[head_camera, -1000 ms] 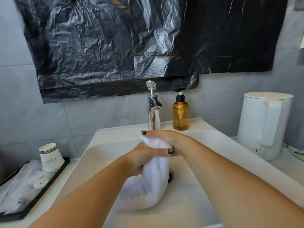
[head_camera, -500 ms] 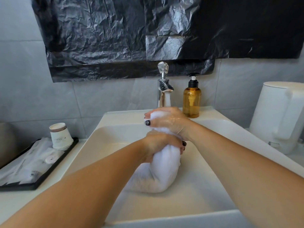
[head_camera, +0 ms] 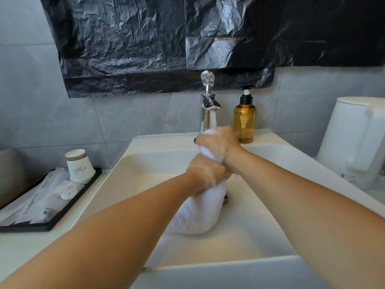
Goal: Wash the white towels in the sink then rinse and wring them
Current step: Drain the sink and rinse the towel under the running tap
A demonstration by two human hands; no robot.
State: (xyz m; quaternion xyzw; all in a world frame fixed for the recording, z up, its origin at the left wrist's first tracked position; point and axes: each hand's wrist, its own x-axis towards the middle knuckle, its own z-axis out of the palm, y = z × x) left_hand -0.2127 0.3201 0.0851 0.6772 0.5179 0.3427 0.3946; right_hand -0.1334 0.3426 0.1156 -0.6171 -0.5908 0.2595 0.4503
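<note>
A white towel [head_camera: 198, 213], rolled into a thick wet bundle, stands on end in the white sink [head_camera: 256, 232]. My right hand [head_camera: 218, 142] grips its top end just under the chrome tap [head_camera: 207, 107], where water runs down onto it. Below that, my left hand [head_camera: 205, 174] grips the middle of the towel. Both hands are wet and touch each other. The towel's lower end rests on the basin floor, partly covering the drain.
An amber soap pump bottle [head_camera: 244, 119] stands right of the tap. A white kettle [head_camera: 358, 140] is at the right. At the left, a black tray [head_camera: 62, 209] holds paper cups [head_camera: 79, 165] and wrapped packets. Black plastic sheeting [head_camera: 187, 38] covers the wall.
Both hands have kept their grip on the towel and worked along it; the right hand has risen closer to the tap. The camera has tipped down and moved nearer.
</note>
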